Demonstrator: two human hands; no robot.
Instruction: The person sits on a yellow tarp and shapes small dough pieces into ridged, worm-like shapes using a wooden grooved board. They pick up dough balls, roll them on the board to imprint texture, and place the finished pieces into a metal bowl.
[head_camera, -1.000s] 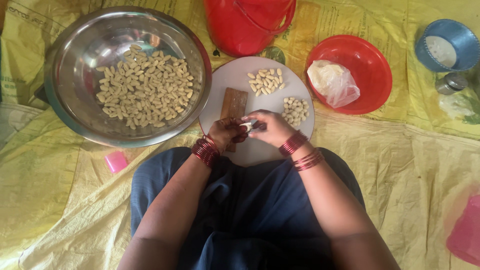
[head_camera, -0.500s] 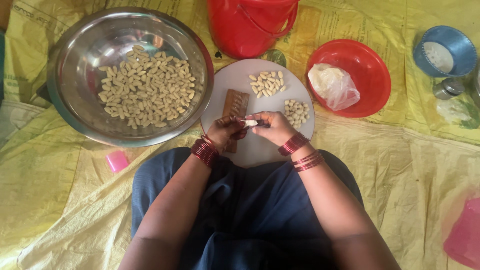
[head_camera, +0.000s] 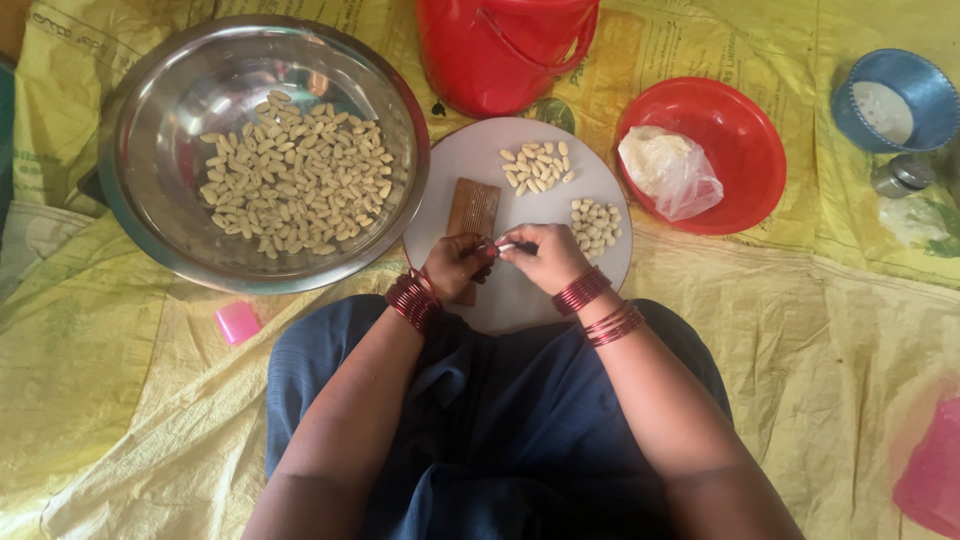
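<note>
Over the white plate (head_camera: 520, 300), both hands — left hand (head_camera: 455, 265), right hand (head_camera: 545, 255) — pinch one pale nut (head_camera: 505, 246); sorted piles lie at 12 and 2 o'clock for reach.

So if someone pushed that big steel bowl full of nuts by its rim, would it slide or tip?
The steel bowl would probably slide rather than tip: it looks wide and low. The pale nuts lie loose, so they would likely shift and rattle. The wrinkled yellow sheet underneath may bunch up.

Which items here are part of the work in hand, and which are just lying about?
In use: left hand, right hand, round white plate, pale nut piles, brown wooden block, steel bowl of nuts.
Lying about: red plastic bucket, small pink block, blue cup.
</note>
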